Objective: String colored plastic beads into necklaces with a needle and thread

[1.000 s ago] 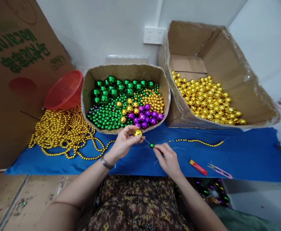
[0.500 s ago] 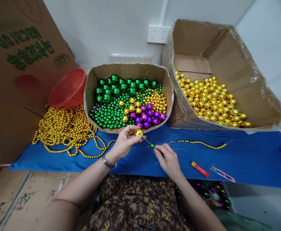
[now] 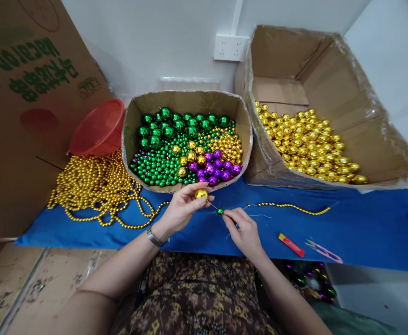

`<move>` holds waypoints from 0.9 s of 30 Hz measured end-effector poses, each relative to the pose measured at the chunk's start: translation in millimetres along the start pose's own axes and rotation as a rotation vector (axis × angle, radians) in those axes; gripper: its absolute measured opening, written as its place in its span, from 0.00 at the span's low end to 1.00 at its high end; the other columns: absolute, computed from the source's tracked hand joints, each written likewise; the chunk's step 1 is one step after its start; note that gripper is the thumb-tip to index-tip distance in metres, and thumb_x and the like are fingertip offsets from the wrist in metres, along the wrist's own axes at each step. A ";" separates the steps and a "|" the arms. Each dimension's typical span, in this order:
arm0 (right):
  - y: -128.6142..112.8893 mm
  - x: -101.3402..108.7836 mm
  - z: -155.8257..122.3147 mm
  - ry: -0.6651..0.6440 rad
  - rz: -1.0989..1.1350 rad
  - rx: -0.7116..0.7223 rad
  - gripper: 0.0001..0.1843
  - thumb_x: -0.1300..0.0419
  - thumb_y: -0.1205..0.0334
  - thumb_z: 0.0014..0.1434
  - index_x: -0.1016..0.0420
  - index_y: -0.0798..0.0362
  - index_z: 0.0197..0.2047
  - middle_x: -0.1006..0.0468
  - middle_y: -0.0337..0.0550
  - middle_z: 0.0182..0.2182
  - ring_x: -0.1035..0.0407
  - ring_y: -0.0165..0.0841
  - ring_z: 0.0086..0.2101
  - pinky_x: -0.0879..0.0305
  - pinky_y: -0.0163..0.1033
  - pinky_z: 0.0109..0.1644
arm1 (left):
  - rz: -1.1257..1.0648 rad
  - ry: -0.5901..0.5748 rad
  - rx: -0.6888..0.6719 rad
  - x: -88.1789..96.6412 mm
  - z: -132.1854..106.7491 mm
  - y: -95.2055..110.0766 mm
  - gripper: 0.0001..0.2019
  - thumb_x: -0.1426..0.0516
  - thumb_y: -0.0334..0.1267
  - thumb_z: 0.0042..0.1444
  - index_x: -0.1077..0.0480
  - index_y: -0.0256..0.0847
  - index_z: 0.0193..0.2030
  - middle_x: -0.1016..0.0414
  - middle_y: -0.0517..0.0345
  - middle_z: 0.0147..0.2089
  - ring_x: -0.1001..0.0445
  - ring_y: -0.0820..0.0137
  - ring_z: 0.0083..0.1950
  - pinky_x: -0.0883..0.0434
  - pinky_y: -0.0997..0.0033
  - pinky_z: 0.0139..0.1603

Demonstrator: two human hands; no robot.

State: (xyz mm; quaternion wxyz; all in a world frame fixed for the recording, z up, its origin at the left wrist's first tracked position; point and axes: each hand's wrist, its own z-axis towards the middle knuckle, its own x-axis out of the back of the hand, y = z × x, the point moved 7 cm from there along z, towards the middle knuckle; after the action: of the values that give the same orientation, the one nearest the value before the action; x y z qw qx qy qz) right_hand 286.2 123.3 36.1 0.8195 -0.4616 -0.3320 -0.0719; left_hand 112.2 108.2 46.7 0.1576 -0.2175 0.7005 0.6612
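Left hand (image 3: pixel 179 211) pinched a gold ball (image 3: pixel 200 194); right hand (image 3: pixel 244 230) gripped the needle by a green bead (image 3: pixel 220 211), gold ball not yet threaded.

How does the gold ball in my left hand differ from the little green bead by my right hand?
The gold ball is clearly bigger than the green bead. The gold ball is pinched in the left hand; the green bead sits at the fingertips of the right hand. Colours differ: gold against green. Both are shiny, round and joined by a thin needle or thread.
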 end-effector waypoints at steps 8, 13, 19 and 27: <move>-2.2 3.6 -2.1 -0.008 0.028 -0.024 0.09 0.46 0.60 0.65 0.25 0.50 0.41 0.26 0.42 0.31 0.29 0.31 0.31 0.31 0.35 0.36 | -0.078 0.051 0.065 0.3 -0.9 -2.9 0.19 0.33 0.36 0.48 0.29 0.39 0.47 0.23 0.49 0.48 0.21 0.64 0.46 0.24 0.70 0.43; -4.3 4.4 -2.1 -0.015 0.030 -0.007 0.08 0.45 0.62 0.65 0.25 0.51 0.41 0.27 0.41 0.31 0.29 0.30 0.30 0.32 0.34 0.36 | -0.097 0.033 0.053 -0.6 -1.1 -1.4 0.18 0.33 0.36 0.49 0.29 0.39 0.47 0.24 0.50 0.49 0.22 0.64 0.47 0.24 0.70 0.44; -9.9 2.9 0.5 -0.011 0.013 0.019 0.08 0.45 0.61 0.65 0.25 0.50 0.41 0.26 0.42 0.31 0.29 0.30 0.30 0.30 0.34 0.36 | -0.032 -0.044 0.056 -9.8 -5.2 -9.2 0.17 0.34 0.33 0.50 0.28 0.40 0.48 0.24 0.50 0.48 0.22 0.63 0.47 0.24 0.67 0.45; -3.9 17.7 0.7 0.028 0.004 -0.003 0.08 0.45 0.59 0.64 0.25 0.50 0.39 0.24 0.42 0.31 0.28 0.32 0.31 0.31 0.36 0.37 | 0.454 0.001 -0.121 14.3 1.4 32.5 0.19 0.39 0.39 0.55 0.29 0.42 0.54 0.26 0.48 0.54 0.27 0.64 0.53 0.27 0.66 0.47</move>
State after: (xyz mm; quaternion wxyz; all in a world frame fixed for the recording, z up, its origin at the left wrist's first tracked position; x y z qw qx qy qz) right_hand 297.8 125.0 50.0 0.8235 -0.4624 -0.3196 -0.0773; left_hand 83.1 109.3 67.2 -0.0088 -0.0637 0.6906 0.7203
